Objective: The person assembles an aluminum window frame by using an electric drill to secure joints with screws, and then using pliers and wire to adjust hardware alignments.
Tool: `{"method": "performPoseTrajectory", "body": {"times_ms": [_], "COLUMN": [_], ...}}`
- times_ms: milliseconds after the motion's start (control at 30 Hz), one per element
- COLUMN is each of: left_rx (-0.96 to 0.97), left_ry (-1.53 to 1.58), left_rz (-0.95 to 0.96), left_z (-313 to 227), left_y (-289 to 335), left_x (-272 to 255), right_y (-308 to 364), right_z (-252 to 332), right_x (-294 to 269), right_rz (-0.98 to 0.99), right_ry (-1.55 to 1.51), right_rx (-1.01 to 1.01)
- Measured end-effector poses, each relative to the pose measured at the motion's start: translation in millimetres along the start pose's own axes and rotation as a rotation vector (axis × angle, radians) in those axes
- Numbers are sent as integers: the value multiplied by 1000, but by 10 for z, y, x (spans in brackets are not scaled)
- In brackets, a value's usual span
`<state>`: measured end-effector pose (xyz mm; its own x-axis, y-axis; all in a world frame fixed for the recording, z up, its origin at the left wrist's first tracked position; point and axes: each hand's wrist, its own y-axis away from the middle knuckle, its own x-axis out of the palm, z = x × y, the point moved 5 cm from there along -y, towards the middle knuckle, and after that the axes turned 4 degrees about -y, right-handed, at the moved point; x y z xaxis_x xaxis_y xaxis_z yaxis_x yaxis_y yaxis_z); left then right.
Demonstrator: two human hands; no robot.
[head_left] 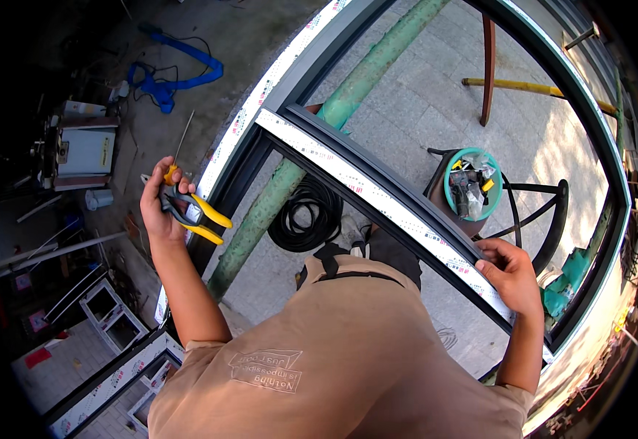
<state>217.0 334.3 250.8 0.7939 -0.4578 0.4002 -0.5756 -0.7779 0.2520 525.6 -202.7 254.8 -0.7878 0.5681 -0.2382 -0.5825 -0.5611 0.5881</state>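
Note:
My left hand [164, 201] is raised at the left, closed round two tools. Yellow-handled pliers [205, 219] hang from it, their handles apart and pointing to the right. A screwdriver [184, 139] with a yellow handle and thin shaft sticks up from the same fingers. Before me is a dark window frame [279, 80] covered partly in white printed film. A crossbar [363, 192] runs diagonally through it. Along the bar's far side lies a long dark strip [399, 179]. At its right end my right hand [509, 274] pinches the strip between thumb and fingers.
Green poles [260, 197] pass beneath the frame. Below lie a coil of black hose [306, 219] and a teal tub [498, 186] of small parts on a stool. A blue strap [180, 73] is on the floor at the left. Another frame [114, 384] stands at lower left.

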Motion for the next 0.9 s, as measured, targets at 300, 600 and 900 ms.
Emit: {"method": "performPoseTrajectory", "body": {"times_ms": [300, 600, 900], "left_rx": [-2, 2, -9], "left_ry": [-7, -20, -25], "left_rz": [-5, -25, -28], "left_z": [9, 11, 4], "left_y": [-14, -20, -25], "left_x": [-11, -52, -88], "right_y": [-69, -107, -77], "right_z": [-84, -99, 137], "right_x": [13, -77, -29], "right_rz": [86, 104, 96], "right_ry": [-122, -72, 162], "right_rx": [13, 35, 25]}}
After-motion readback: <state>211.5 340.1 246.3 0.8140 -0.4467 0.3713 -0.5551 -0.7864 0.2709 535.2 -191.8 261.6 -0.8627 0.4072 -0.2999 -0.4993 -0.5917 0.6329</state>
